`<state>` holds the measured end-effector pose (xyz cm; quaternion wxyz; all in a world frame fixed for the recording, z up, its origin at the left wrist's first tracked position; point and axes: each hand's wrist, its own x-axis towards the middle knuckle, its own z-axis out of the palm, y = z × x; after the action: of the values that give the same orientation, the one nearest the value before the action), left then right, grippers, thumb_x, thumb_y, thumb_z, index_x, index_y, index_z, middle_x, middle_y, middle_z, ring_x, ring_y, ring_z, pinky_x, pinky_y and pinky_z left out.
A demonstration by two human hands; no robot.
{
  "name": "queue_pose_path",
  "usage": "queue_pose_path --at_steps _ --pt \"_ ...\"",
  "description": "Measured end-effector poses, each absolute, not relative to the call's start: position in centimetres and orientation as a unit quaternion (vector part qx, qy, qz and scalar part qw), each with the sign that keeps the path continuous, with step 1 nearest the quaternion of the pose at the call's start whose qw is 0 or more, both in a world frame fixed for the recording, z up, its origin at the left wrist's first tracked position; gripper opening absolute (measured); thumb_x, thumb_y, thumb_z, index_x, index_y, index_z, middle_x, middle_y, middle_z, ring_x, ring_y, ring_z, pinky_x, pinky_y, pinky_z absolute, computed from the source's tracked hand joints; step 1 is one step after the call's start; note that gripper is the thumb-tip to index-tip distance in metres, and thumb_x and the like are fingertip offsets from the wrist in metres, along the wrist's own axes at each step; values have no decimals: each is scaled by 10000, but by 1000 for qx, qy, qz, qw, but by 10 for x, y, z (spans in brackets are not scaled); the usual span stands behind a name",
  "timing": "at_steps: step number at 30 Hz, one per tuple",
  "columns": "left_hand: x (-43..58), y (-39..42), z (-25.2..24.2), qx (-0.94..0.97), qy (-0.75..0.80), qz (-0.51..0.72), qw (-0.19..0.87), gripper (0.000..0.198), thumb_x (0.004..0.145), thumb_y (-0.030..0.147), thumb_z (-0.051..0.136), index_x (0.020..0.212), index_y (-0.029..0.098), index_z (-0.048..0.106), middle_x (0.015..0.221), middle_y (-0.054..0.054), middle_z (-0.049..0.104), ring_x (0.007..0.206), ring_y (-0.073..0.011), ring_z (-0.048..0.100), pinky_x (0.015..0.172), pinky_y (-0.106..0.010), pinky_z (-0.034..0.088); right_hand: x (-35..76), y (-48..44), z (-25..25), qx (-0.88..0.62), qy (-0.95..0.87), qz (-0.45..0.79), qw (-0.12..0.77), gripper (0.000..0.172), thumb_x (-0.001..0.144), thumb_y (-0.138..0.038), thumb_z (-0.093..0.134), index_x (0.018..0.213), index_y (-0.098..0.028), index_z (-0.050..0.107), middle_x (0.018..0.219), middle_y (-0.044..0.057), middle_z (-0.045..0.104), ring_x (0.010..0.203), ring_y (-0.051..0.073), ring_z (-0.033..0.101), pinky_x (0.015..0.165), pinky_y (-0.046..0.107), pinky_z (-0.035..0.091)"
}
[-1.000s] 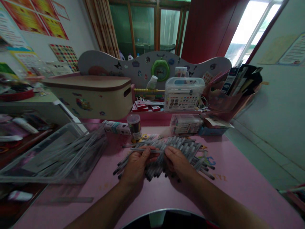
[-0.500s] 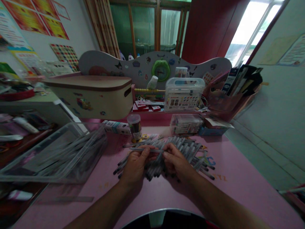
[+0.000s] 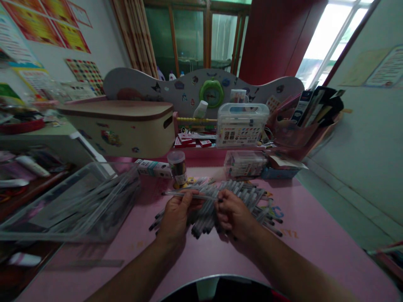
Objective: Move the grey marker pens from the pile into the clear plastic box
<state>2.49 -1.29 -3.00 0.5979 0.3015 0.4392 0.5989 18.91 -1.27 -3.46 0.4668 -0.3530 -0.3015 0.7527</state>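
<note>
My left hand (image 3: 176, 214) pinches a slim, clear-barrelled pen (image 3: 200, 196) between thumb and fingers, holding it roughly level. At the pen's right end, the curled fingers of my right hand (image 3: 236, 214) close on its tip; whether a cap sits there is too small to tell. Beneath both hands lies a heap of similar grey, clear pens (image 3: 206, 220) with dark ends, partly hidden by them. To the left, a clear plastic bin (image 3: 91, 240) holds many more thin pens or pen parts.
Behind the heap stand a clear round jar (image 3: 177, 167), a long printed box (image 3: 154, 167) and a clear case (image 3: 245, 163). A blue box (image 3: 280, 171) sits right of these. A ruler-like strip (image 3: 99, 263) lies on the pink table (image 3: 201, 262) near the left front.
My right hand has turned slightly and its fingers are curled tighter at the pen's end. The held pen has shifted a little to the left in my left hand.
</note>
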Motion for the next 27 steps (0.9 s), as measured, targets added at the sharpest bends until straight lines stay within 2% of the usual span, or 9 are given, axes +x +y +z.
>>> queue_pose_path --at_steps 3,6,8,11,14,16,19,23,27 --pt "27 -19 -29 324 448 573 605 320 767 448 776 863 154 693 770 -47 740 680 -168 693 620 -256 538 190 -13 -33 -335 -261 789 443 347 623 -261 674 911 -237 482 679 -73 602 373 46 367 309 141 158" --pt "28 -23 -26 338 453 565 601 309 791 454 749 863 160 686 763 -42 729 643 -168 674 583 -260 520 190 -13 -34 -366 -298 784 404 298 705 -373 724 847 -203 525 557 -95 515 346 29 303 308 142 121" --pt "26 -22 -24 338 457 569 594 313 820 474 713 853 165 680 737 -32 717 617 -158 657 572 -253 509 189 -13 -34 -384 -332 773 380 330 728 -437 741 771 -192 525 485 -117 430 336 21 251 307 141 110" --pt "19 -13 -19 312 421 620 584 285 858 459 672 842 174 666 783 -33 727 703 -161 682 664 -262 540 191 -14 -33 -380 -360 777 350 318 725 -416 752 724 -194 524 426 -135 356 330 25 204 301 143 110" --pt "10 1 -13 235 360 686 588 189 915 353 591 851 182 637 819 -39 732 739 -160 697 740 -293 564 197 -15 -31 -334 -364 826 273 284 743 -358 744 722 -208 504 418 -137 343 333 29 163 302 143 113" --pt "3 9 -8 172 351 698 600 205 963 280 486 849 177 621 800 -53 726 668 -142 676 675 -270 562 202 -15 -30 -286 -364 861 212 277 771 -348 740 752 -216 498 433 -135 358 338 32 152 306 140 125" --pt "-5 16 -3 100 343 704 613 315 1004 237 361 833 153 612 772 -83 701 578 -114 607 529 -196 496 208 -13 -32 -228 -371 884 167 290 793 -358 754 789 -217 501 438 -140 358 345 34 141 309 130 133" --pt "-9 17 -3 47 324 700 635 374 1020 259 311 843 121 610 757 -98 660 512 -83 506 433 -151 398 211 -11 -36 -197 -383 885 173 284 801 -365 767 832 -196 541 444 -140 361 348 33 147 304 123 153" --pt "-14 18 0 28 331 703 629 433 1017 377 304 834 115 596 770 -105 636 534 -101 500 425 -175 401 213 -8 -37 -226 -391 875 173 273 806 -353 761 829 -196 539 449 -135 372 346 33 158 298 125 158"
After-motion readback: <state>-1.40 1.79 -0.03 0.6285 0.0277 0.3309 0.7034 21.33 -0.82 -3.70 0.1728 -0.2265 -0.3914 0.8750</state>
